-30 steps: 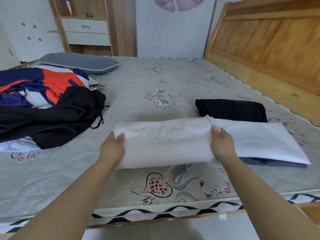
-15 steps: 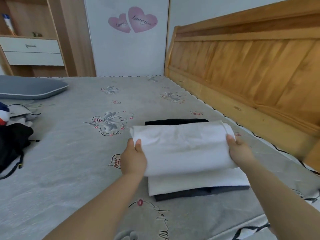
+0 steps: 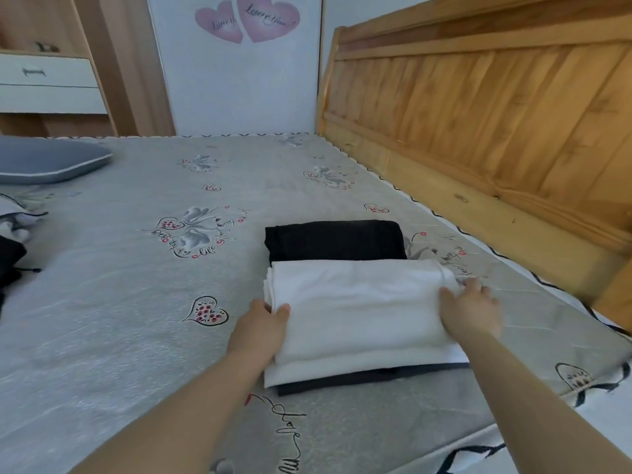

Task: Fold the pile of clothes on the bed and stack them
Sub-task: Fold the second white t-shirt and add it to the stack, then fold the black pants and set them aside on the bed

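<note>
Left hand (image 3: 261, 323) pinching the folded white garment's (image 3: 359, 313) left edge; right hand (image 3: 473, 309) resting flat, fingers spread, on its right end; garment sitting atop the stack (image 3: 342, 379) on the bed (image 3: 119, 302).

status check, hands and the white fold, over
Left hand grips folded white cloth garment; right hand rests on it. Garment sits atop stack. Nothing blocking.

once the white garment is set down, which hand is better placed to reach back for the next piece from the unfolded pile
Probably the left hand. The unfolded clothes lie at the far left edge of the bed, on that hand's side. The right hand sits on the far side of the folded white garment, beside the headboard.
</note>
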